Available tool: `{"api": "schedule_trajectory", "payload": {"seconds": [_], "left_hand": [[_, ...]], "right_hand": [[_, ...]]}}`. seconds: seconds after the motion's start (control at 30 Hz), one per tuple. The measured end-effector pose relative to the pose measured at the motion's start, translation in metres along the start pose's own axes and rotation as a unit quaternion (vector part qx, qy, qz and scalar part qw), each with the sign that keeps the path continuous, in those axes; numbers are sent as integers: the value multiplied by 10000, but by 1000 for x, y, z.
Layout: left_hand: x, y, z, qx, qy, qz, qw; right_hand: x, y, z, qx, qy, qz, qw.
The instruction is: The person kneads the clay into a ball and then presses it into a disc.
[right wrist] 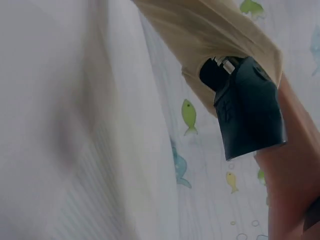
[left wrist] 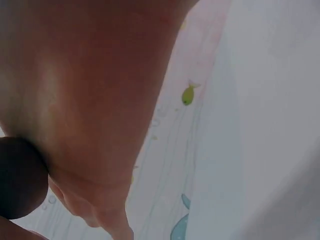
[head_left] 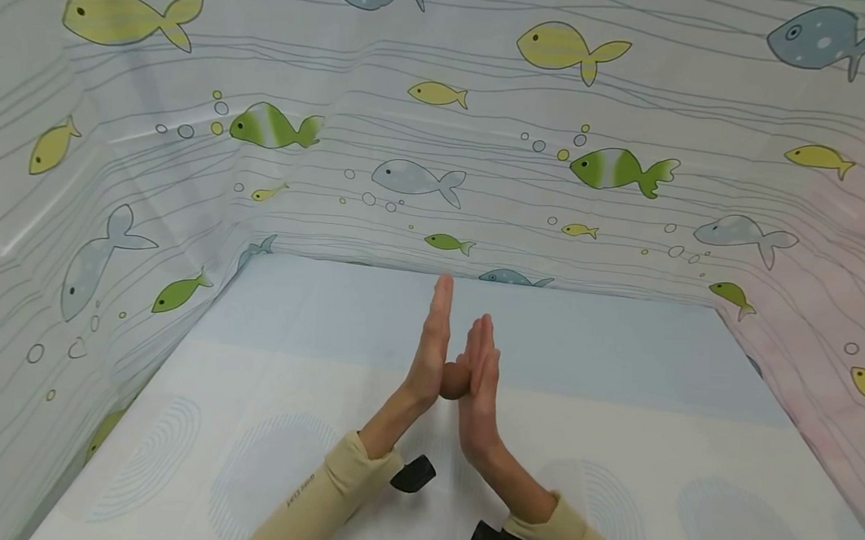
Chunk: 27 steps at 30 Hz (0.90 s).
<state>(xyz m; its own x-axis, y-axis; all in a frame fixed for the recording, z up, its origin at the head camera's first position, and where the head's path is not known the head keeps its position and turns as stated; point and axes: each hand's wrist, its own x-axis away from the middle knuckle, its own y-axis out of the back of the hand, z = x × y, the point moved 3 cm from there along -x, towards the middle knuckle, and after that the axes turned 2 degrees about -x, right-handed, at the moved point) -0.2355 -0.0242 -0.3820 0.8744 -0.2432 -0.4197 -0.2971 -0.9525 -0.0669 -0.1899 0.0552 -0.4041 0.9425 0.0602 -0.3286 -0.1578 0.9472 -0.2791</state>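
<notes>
A small brown ball point(head_left: 455, 381), smooth and round, sits between the two palms above the table. My left hand point(head_left: 432, 343) is held upright with straight fingers, its palm against one side of the ball. Facing it, my right hand point(head_left: 479, 387) also has its fingers extended and touches the other side. In the left wrist view the ball point(left wrist: 21, 179) looks dark at the left edge, beside a large, close hand. Only a dark sliver of the ball point(right wrist: 313, 215) shows at the right wrist view's edge, next to a forearm and sleeve.
Beneath the hands lies a white and pale blue table cover point(head_left: 619, 353). A fish-patterned curtain point(head_left: 497, 151) surrounds the table at the back and sides. Black wrist mounts point(head_left: 413, 474) stick out below both beige sleeves point(head_left: 333, 493).
</notes>
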Motion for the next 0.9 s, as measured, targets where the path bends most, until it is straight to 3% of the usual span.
{"api": "schedule_trajectory", "payload": {"seconds": [0.23,0.43,0.63,0.9], "left_hand": [[3,5,12,-227,186,-32,9996],[16,-3,18,-356,370,137,9986],[22,-15,16,-394,254,357,9983],[21,-17,11,-350,212,399,9984]], "right_hand": [[2,-1,3,115,113,41,9999],[-6,3,7,231,217,-159,9994],[-16,9,5,225,260,-493,9982],[-23,15,-4,145,287,-566,9979]]}}
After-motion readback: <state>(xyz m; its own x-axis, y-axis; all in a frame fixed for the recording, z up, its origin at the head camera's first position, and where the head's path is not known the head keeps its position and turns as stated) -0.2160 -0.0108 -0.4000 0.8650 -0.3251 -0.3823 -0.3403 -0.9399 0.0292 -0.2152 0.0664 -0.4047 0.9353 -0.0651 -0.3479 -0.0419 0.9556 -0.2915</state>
